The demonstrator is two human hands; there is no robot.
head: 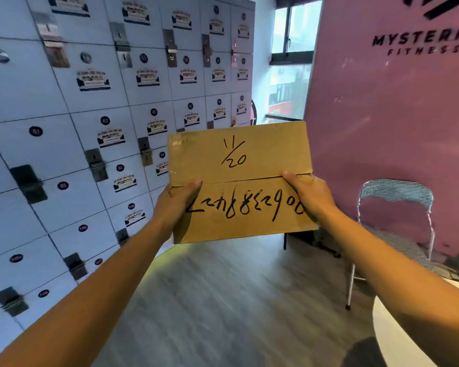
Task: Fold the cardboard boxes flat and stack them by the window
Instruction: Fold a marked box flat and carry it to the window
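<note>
A wall of pale lockers [90, 107] with stickers and latches lines the left side. A pink panel [398, 133] lettered "MYSTERIS FITNESS" stands right, a metal folding chair [398, 197] before it. Grey wood-pattern flooring [236, 300] lies below.

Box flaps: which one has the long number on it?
The near flap, under both thumbs; the far flap carries only the fraction 1/20.
</note>
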